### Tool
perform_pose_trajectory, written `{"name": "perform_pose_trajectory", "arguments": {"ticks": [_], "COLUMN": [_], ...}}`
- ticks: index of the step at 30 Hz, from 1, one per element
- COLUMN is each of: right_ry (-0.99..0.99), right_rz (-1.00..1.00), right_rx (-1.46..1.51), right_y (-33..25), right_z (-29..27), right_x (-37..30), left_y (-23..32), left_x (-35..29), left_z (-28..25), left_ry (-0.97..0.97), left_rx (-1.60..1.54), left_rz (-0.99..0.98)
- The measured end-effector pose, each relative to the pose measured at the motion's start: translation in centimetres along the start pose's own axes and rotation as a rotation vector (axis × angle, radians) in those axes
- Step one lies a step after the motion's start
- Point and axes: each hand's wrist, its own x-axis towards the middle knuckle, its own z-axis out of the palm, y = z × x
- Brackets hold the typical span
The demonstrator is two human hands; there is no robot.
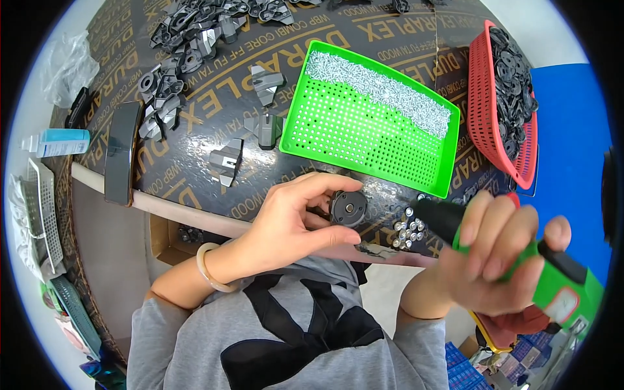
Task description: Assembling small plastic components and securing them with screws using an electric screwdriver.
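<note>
Between the thumb and fingers of my left hand (279, 211) is a round black plastic part (350, 208) with a small hole at its centre. It is held near the table's front edge. My right hand (500, 253), slightly blurred, grips a green and black power screwdriver (575, 292), its dark nose pointing left toward the part but apart from it. Under that nose lies a cluster of small round silver metal pieces (408, 231). Beyond my hands sits a green perforated tray (344, 127), with many small silver screws (380, 88) heaped along its far side.
Angular grey-black plastic parts (226, 161) lie left of the tray, with a larger pile (195, 45) behind. A red basket (481, 104) of black round parts stands at right. On the left are a phone (122, 153), a blue bottle (64, 142) and a plastic bag (70, 68).
</note>
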Motion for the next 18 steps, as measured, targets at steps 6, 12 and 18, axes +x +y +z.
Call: {"name": "perform_pose_trajectory", "arguments": {"ticks": [6, 12, 18], "right_ry": [-0.037, -0.005, -0.006], "right_rz": [0.033, 0.030, 0.035], "right_rx": [0.010, -0.007, 0.000], "right_y": [-0.3, 0.8, 0.7], "right_z": [0.7, 1.0, 1.0], "right_x": [-1.9, -2.4, -2.3], "left_y": [-0.4, -0.1, 0.0], "left_x": [0.2, 0.0, 0.0], "left_z": [0.3, 0.0, 0.2], "left_ry": [0.015, -0.014, -0.023], "left_rx": [-0.049, 0.039, 0.061], "left_rz": [0.032, 0.021, 0.014]}}
